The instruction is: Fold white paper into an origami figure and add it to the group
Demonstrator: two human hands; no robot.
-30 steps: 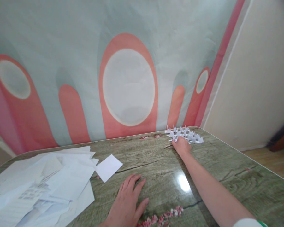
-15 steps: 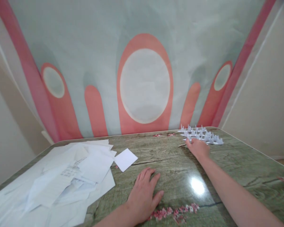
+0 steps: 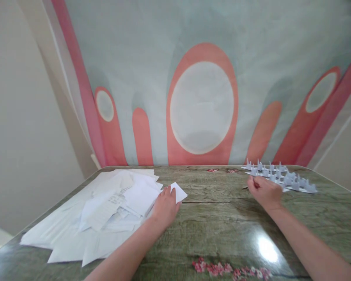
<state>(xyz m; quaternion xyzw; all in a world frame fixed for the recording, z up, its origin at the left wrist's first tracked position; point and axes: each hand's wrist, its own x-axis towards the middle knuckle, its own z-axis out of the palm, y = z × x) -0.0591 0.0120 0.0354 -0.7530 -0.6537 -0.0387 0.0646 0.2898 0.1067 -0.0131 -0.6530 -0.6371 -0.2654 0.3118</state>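
My left hand (image 3: 166,206) lies over the left part of a white square sheet of paper (image 3: 179,192), fingers stretched out on it. The sheet's right corner shows beyond the fingertips. At the right, my right hand (image 3: 265,190) is in front of a group of folded white paper cranes (image 3: 295,182), its fingers curled in and nothing visible in them. The cranes stand in rows near the far right of the table, and the hand hides part of the nearest row.
A loose, spread pile of white papers (image 3: 105,218), some with writing, covers the left of the wood-patterned table (image 3: 216,226). Behind the table's far edge rises a wall (image 3: 201,109) with pink and pale green shapes.
My left hand has moved forward and left from the bare table onto the square sheet. My right hand has drawn slightly back from the cranes. The view has turned left.
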